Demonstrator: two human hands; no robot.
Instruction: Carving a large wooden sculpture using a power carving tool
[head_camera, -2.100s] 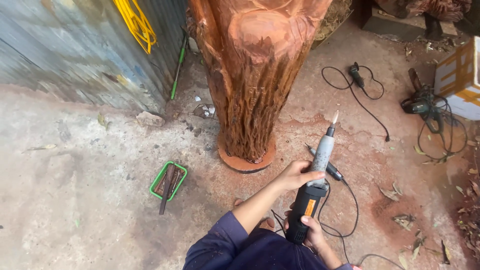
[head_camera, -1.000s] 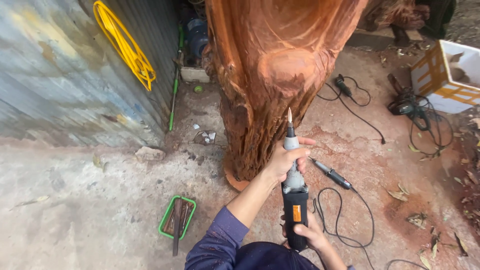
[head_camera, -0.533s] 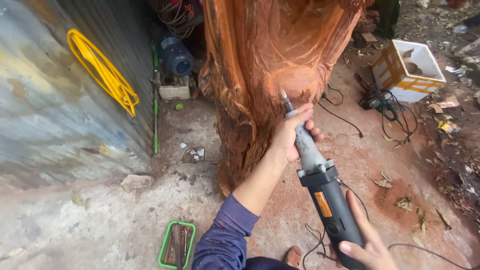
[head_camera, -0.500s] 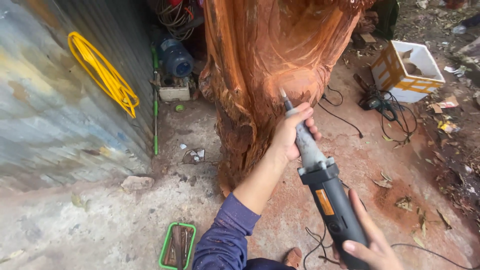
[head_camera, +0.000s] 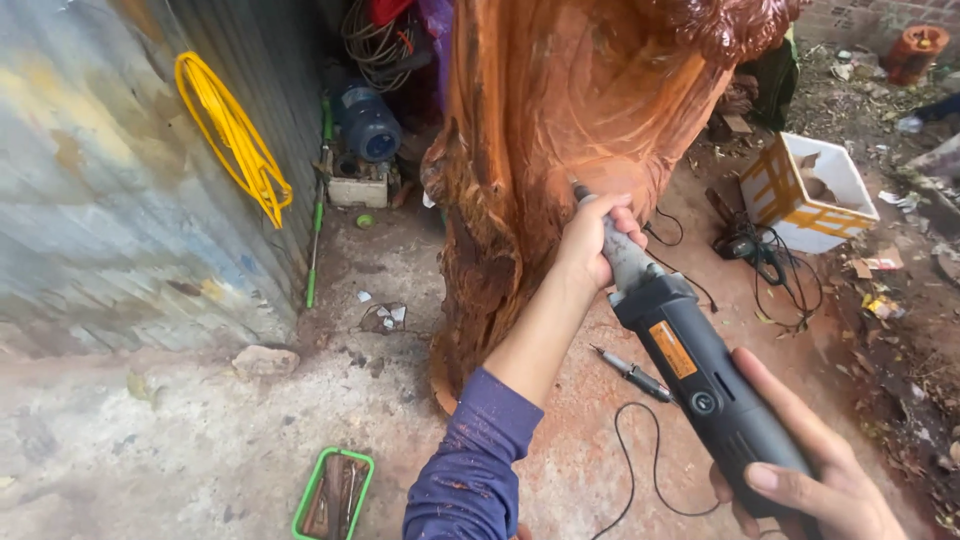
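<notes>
A tall reddish carved wooden trunk (head_camera: 560, 110) stands upright on the dusty ground. I hold a black and grey corded rotary grinder (head_camera: 690, 365) against its carved face, the bit touching the wood near the middle. My left hand (head_camera: 592, 240) wraps the slim grey neck of the grinder close to the tip. My right hand (head_camera: 810, 480) grips the thick black rear body at the lower right. My left forearm wears a purple sleeve (head_camera: 475, 460).
A corrugated metal wall (head_camera: 120, 180) with a yellow hose coil (head_camera: 235, 135) runs along the left. A green tray (head_camera: 333, 495) of tools lies on the ground. A white box (head_camera: 815, 190), a blue motor (head_camera: 365, 125), cables and another small tool (head_camera: 632, 372) lie around the trunk.
The view has risen along the trunk. My hands have lifted the grinder from low near the base up to the carved face, and its bit now touches the wood.
</notes>
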